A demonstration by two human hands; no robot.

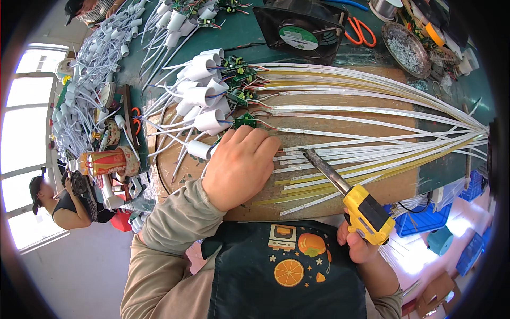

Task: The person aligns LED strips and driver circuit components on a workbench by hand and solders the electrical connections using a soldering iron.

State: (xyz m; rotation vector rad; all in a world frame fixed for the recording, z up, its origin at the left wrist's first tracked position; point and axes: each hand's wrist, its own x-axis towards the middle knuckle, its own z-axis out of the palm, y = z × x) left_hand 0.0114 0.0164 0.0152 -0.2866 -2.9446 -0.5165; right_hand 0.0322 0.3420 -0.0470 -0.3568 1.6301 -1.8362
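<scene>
My left hand (239, 170) is closed, back upward, over the board's middle; whatever its fingers pinch is hidden under them. A white cylindrical lamp cap (198, 150) pokes out beside its wrist side. In my right hand (357, 245) is a yellow and black soldering iron (367, 212). The iron's dark metal tip (304, 151) points left, just above the ends of the LED strips (324, 159), close to my left fingers. Beyond my left hand lie several white caps (199, 97) wired to small green circuit boards (245, 121), whose red and white wires run to other strips.
A brown work board (340, 127) lies on the green table. At the back stand a black fan (303, 34), orange-handled scissors (361, 32), a dish of solder scraps (406, 50) and a solder spool (386, 8). Heaped caps (79, 111) fill the left. Another person (66, 204) sits there.
</scene>
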